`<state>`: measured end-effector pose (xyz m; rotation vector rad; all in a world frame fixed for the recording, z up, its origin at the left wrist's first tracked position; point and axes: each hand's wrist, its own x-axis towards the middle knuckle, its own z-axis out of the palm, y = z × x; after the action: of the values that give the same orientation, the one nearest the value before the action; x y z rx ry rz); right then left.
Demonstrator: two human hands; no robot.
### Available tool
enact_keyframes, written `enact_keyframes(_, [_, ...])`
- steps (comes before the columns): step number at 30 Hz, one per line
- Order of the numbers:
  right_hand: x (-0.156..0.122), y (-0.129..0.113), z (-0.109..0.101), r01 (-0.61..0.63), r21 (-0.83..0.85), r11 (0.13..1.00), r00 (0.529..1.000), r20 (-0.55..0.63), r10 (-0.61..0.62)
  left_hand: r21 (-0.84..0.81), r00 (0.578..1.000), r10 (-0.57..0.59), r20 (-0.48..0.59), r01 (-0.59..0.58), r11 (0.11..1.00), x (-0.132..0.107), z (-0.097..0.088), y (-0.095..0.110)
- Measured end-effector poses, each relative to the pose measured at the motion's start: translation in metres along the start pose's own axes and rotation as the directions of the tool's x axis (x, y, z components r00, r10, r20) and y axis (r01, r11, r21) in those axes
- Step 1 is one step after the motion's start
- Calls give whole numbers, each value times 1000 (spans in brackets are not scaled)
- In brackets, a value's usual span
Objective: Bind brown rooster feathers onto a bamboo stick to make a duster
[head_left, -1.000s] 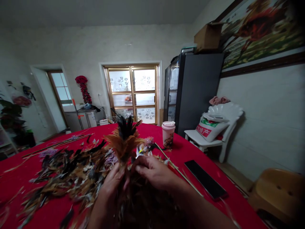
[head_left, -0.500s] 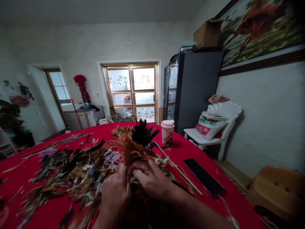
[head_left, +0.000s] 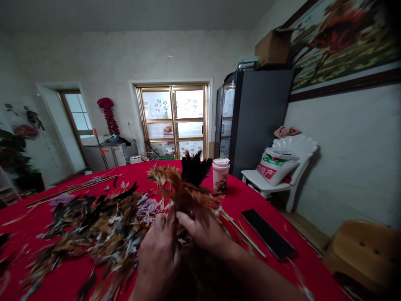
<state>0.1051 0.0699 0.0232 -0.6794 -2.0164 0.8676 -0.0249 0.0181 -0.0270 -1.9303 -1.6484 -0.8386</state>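
Note:
A bundle of brown and black feathers (head_left: 188,184) stands up from between both hands over the red table (head_left: 282,217). My left hand (head_left: 158,251) is closed around the bundle's lower left side, its fingers pointing up. On the right side my right hand (head_left: 205,230) grips the same bundle, fingers curled onto its base. The bundle's lower end is hidden behind the hands. A wide heap of loose dark and brown feathers (head_left: 90,225) lies on the table to the left of the hands.
A thin stick (head_left: 241,234) and a black phone (head_left: 267,239) lie right of the hands. A pink cup (head_left: 220,174) stands behind them. More sticks (head_left: 72,189) lie far left. A white chair with a bag (head_left: 282,167), a wooden stool (head_left: 366,255) and a dark fridge (head_left: 253,117) stand at right.
The feather bundle has tilted from upright in the middle toward the right. Both hands have closed in tighter around its base and shifted slightly right.

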Motion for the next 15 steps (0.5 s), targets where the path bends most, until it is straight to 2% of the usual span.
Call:
enact_keyframes(4, [2,3,1,-64,139,988,997,-26,68,-2,1000,3,8,-3,1000,1,-1,0])
enact_keyframes(7, [4,4,0,-76,99,992,997,12,76,-36,998,-24,50,26,999,1,-3,2])
enact_keyframes(9, [5,4,-3,-81,87,993,997,-9,83,-87,994,-46,94,54,995,1,-5,5])
enact_keyframes(11, [7,5,-6,-95,123,988,994,-45,101,-207,987,-77,138,105,973,4,-9,5])
enact_keyframes(13, [8,6,-9,-100,184,978,993,-49,111,-423,980,-118,161,176,889,8,-12,2])
enact_keyframes(14, [9,8,-10,-102,216,971,993,-38,113,-552,974,-159,162,223,803,11,-13,-2])
enact_keyframes(15, [9,9,-11,-109,243,964,993,-19,117,-687,957,-216,191,288,667,14,-13,-6])
